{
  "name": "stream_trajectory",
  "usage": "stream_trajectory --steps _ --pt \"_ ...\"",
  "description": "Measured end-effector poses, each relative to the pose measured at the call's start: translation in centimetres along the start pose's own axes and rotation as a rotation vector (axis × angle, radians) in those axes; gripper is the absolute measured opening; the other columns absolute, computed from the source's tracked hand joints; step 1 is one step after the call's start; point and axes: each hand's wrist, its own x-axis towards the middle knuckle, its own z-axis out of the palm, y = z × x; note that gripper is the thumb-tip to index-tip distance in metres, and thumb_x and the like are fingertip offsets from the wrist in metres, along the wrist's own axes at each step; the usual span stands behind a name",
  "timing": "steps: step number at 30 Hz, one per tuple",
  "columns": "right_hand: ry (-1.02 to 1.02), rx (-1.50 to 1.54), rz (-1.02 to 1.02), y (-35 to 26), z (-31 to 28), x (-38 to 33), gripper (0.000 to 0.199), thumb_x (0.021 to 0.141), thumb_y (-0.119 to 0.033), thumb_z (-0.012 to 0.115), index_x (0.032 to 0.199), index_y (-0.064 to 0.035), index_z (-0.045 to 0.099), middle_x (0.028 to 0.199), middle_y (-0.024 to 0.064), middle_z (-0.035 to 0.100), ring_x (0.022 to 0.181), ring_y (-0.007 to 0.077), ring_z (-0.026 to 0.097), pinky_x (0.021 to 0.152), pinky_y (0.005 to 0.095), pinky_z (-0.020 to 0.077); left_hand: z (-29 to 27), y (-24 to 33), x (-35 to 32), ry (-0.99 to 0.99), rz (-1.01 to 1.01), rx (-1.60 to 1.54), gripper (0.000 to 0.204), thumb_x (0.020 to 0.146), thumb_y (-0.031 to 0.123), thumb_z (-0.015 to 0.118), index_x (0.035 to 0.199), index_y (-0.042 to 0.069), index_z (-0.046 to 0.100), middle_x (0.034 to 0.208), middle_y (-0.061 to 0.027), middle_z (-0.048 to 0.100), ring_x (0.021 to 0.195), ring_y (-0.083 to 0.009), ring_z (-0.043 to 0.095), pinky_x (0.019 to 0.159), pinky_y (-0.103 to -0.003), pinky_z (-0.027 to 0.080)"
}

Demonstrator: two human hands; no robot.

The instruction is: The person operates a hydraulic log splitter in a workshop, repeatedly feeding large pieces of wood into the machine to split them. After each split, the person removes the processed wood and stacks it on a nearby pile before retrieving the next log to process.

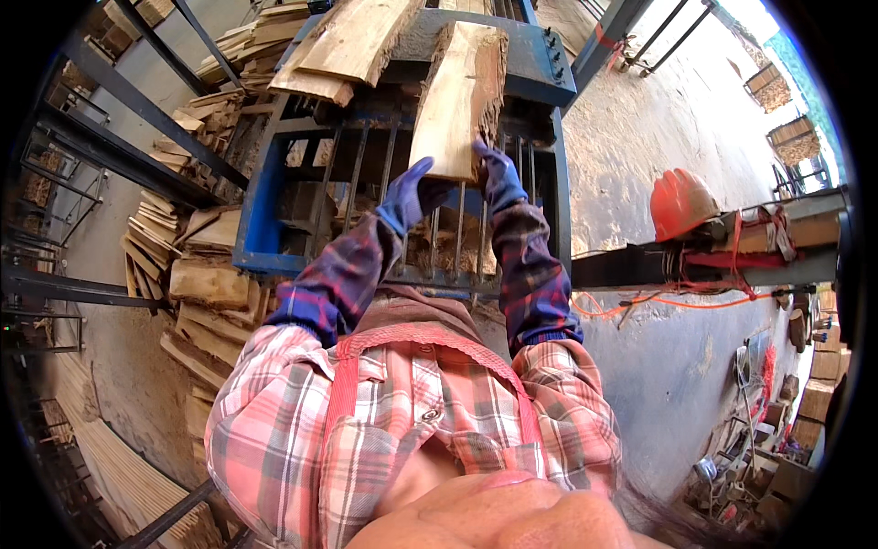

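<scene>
A rough-edged wooden plank (452, 101) lies lengthwise in front of me, its far part over the blue machine (532, 59) and its near end above a row of metal bars (357, 174). My left hand (409, 194), in a blue-purple glove, grips the near left corner, thumb on top and fingers under the wood. On the near right edge, along the bark, my right hand (499, 174) holds the same plank, also gloved. The undersides of both hands' grip are hidden by the plank.
More bark-edged boards (361, 41) are stacked on the machine at the far left. Wood slabs (210, 282) pile on the floor to the left beside steel posts (137, 110). At right, a red hard hat (681, 203) rests on a beam (796, 261), with an orange cable (681, 303) below.
</scene>
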Motion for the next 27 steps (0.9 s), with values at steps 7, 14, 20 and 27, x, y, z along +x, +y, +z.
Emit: stream_trajectory --steps 7,14,20,27 --pt "-0.041 -0.006 0.049 5.3 -3.7 -15.9 0.043 0.087 -0.023 0.071 0.123 -0.0022 0.058 0.109 0.0029 0.064 0.096 0.0138 0.060 0.087 0.0280 0.0465 -3.3 -6.1 -6.2 0.219 0.377 0.597 0.050 0.093 0.038 0.061 0.126 0.001 0.056 0.112 -0.0115 0.066 0.098 -0.0160 0.061 0.090 -0.032 0.048" --pt "0.041 -0.256 0.066 7.0 -6.3 -24.3 0.061 0.083 -0.026 0.073 0.131 0.0013 0.048 0.120 0.0085 0.059 0.110 0.0185 0.055 0.100 0.0304 0.0403 -4.8 -14.0 -10.4 0.452 0.451 0.770 0.063 0.093 0.034 0.063 0.137 -0.006 0.044 0.127 -0.0184 0.059 0.114 -0.0216 0.055 0.100 -0.031 0.042" --pt "-0.294 -1.310 -0.562 2.8 -4.0 -23.6 0.090 0.072 -0.039 0.079 0.141 0.0001 0.036 0.146 0.0236 0.036 0.133 0.0403 0.037 0.110 0.0440 0.0332 -4.9 -12.4 -6.2 0.490 0.448 0.691 0.059 0.092 0.036 0.063 0.132 -0.006 0.049 0.120 -0.0169 0.063 0.107 -0.0214 0.058 0.095 -0.032 0.044" --pt "-0.239 -1.593 -0.495 3.9 -6.3 -20.0 0.082 0.067 -0.028 0.079 0.140 -0.0179 0.043 0.149 0.0169 0.037 0.134 0.0407 0.036 0.110 0.0483 0.0321 -2.5 -9.8 -5.6 0.515 0.427 1.378 0.036 0.091 0.027 0.059 0.114 0.000 0.059 0.107 -0.0228 0.064 0.099 -0.0365 0.060 0.090 -0.041 0.047"
